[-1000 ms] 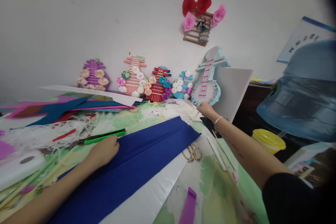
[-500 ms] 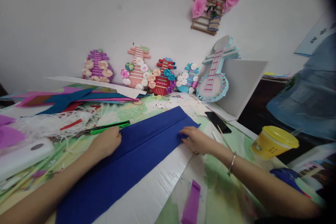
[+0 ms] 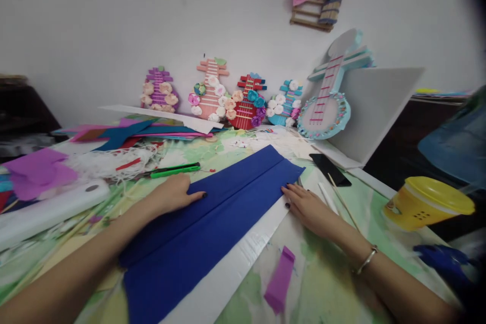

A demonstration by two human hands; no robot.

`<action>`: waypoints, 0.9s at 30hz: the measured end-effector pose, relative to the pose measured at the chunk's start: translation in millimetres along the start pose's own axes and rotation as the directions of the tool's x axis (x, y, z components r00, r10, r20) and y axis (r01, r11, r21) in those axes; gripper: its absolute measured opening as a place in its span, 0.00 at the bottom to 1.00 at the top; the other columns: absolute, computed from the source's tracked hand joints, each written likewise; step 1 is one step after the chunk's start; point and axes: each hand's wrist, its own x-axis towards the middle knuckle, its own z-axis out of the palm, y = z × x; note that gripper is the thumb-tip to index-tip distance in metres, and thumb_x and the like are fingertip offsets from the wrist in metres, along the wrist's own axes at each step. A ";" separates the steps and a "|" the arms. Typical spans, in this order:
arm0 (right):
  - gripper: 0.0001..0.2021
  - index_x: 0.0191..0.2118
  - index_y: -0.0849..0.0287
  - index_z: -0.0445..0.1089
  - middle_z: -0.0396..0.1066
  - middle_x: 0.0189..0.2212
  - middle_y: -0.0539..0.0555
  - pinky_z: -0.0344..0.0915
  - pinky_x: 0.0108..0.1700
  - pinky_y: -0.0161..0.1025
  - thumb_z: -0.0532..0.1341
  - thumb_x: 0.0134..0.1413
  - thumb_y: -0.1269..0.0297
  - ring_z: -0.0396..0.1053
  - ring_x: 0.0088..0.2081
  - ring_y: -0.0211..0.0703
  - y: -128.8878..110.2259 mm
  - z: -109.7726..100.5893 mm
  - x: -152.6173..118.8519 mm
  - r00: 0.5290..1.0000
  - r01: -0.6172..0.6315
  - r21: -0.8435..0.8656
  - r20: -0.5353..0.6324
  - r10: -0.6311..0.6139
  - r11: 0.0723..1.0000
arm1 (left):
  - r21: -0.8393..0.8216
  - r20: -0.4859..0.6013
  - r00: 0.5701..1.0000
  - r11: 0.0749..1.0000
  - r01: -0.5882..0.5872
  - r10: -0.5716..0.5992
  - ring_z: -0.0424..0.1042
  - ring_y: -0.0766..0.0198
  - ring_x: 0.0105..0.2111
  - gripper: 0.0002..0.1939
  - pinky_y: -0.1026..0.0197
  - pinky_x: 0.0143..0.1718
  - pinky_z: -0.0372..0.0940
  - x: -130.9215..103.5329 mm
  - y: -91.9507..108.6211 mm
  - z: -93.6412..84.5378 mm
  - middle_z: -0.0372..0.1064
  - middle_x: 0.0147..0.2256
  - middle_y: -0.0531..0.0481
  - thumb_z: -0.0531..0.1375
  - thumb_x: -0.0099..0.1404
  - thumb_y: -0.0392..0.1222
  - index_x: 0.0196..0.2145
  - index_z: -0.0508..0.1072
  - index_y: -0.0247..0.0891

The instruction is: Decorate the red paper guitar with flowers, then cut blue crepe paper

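Observation:
A long sheet of dark blue crepe paper (image 3: pixel 212 223), with a crease along its length, lies over a white board (image 3: pixel 243 258) whose glossy near strip shows. My left hand (image 3: pixel 170 195) is at the paper's left edge, its thumb stretched over the top and its other fingers curled at the edge, partly hidden. On the right, my right hand (image 3: pixel 309 207) touches the paper's edge with fingertips extended, its thumb down by the white strip. A green utility knife (image 3: pixel 174 169) lies just beyond my left hand. A purple paper strip (image 3: pixel 280 281) lies on the tablecloth nearer me.
Flower-decorated toy lutes (image 3: pixel 246 104) stand along the wall, beside a larger light-blue one (image 3: pixel 326 106). A phone (image 3: pixel 330 169), thin sticks (image 3: pixel 343 202) and a yellow bucket (image 3: pixel 425 205) are at right. White string (image 3: pixel 114 162), coloured sheets (image 3: pixel 129 134) and a white glue-gun-like device (image 3: pixel 56 212) lie left.
The view has shifted left. My left thumb now stretches out over the blue paper, where the hand was closed before. My right hand has slid down the paper's right edge, fingers straighter.

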 end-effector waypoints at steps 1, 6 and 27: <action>0.25 0.65 0.65 0.56 0.55 0.64 0.66 0.54 0.62 0.58 0.47 0.64 0.67 0.51 0.65 0.58 2.0 2.0 -0.3 1.000 -0.006 -0.011 -0.011 0.005 1.000 | 0.005 -0.024 1.000 1.000 -0.019 0.019 0.70 0.43 0.38 0.25 0.49 0.41 0.64 -2.5 2.5 1.7 0.70 0.36 0.34 0.54 0.58 0.62 0.33 0.69 0.33; 0.27 0.63 0.64 0.60 0.58 0.62 0.64 0.56 0.60 0.62 0.46 0.58 0.79 0.54 0.64 0.59 5.1 8.4 -2.8 0.996 -0.029 -0.172 -0.090 0.014 0.985 | 0.001 -0.158 0.972 0.984 -0.178 0.176 0.64 0.47 0.46 0.18 0.49 0.48 0.61 -15.1 20.7 4.0 0.65 0.45 0.36 0.56 0.61 0.52 0.41 0.65 0.34; 0.37 0.66 0.58 0.54 0.51 0.66 0.62 0.53 0.63 0.59 0.46 0.49 0.85 0.48 0.66 0.53 -0.8 26.3 0.3 0.951 0.307 0.018 -0.057 -0.305 0.952 | 0.097 -0.069 0.920 0.920 -0.379 0.386 0.73 0.55 0.33 0.10 0.57 0.34 0.66 -34.0 52.5 3.5 0.72 0.34 0.43 0.48 0.68 0.35 0.36 0.69 0.36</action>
